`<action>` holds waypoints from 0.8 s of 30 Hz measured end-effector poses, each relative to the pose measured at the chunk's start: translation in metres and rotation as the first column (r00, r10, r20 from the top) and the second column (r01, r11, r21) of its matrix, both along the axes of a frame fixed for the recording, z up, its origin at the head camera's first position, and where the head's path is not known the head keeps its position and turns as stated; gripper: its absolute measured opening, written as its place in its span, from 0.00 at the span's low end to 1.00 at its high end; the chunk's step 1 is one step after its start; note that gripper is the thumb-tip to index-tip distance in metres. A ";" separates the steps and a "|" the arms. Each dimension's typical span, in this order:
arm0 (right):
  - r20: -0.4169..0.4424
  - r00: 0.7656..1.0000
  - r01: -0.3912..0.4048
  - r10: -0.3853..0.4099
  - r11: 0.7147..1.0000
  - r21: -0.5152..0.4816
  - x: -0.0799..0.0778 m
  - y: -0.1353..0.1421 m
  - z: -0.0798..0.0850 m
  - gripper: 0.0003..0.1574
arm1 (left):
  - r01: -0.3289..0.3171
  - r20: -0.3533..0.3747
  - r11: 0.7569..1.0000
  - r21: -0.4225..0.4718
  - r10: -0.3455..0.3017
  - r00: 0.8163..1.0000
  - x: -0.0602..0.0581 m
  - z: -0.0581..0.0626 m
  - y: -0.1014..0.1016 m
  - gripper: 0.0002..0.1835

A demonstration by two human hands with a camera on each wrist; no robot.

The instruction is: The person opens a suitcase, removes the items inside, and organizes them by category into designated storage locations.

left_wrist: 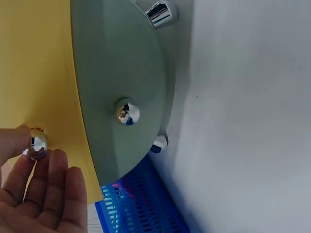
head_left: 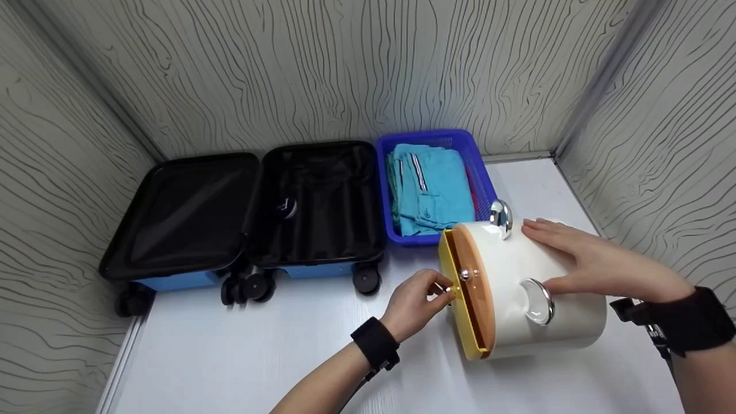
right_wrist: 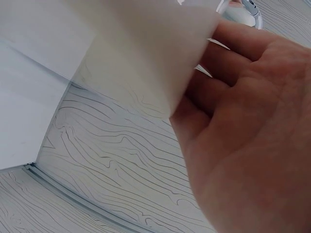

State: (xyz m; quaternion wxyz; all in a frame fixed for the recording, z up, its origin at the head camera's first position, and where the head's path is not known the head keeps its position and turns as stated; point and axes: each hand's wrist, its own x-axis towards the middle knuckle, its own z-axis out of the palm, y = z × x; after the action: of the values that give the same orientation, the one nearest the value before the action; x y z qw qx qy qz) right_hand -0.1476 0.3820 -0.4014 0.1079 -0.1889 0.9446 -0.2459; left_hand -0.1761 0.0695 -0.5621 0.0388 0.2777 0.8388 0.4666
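Observation:
A white rounded drawer box (head_left: 517, 253) lies at the right of the table, its front turned left. My left hand (head_left: 417, 302) pinches the silver knob (left_wrist: 36, 144) of its yellow drawer (head_left: 468, 328), thumb against fingertips. The drawer's front stands a little out from the box. An orange panel (head_left: 482, 287) with its own knob (head_left: 464, 274) sits beside it; the left wrist view shows a green panel (left_wrist: 126, 58) with another knob (left_wrist: 127, 112). My right hand (head_left: 598, 264) rests on the box's white side, fingers extended, thumb near a chrome ring-like fitting (head_left: 543, 302).
An open suitcase (head_left: 184, 213) lies at the back left, black inside, blue outside, its wheels (head_left: 366, 280) facing the front. Next to it, right behind the box, stands a blue basket (head_left: 394, 233) holding folded turquoise clothes (head_left: 437, 184). Wood-patterned walls (head_left: 345, 75) enclose the table.

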 end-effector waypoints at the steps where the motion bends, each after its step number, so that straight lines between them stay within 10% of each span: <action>1: 0.000 1.000 0.001 -0.001 1.000 -0.004 0.000 0.000 0.000 0.62 | 0.000 0.002 1.000 -0.002 0.000 1.000 0.000 0.000 0.002 0.07; 16: 0.012 1.000 0.013 -0.012 1.000 -0.016 0.002 -0.001 0.000 0.61 | 0.030 0.062 0.998 0.049 -0.033 0.998 0.001 -0.007 0.012 0.12; 24: 0.015 1.000 0.015 -0.015 1.000 -0.010 0.000 0.000 -0.001 0.62 | 0.017 0.057 0.994 -0.110 -0.011 0.998 -0.003 -0.029 0.010 0.14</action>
State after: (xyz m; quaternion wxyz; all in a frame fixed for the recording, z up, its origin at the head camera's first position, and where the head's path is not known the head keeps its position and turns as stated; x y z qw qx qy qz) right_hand -0.1475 0.3819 -0.4027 0.1121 -0.1805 0.9438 -0.2531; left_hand -0.1791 0.0796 -0.5909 0.0812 0.2677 0.8600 0.4267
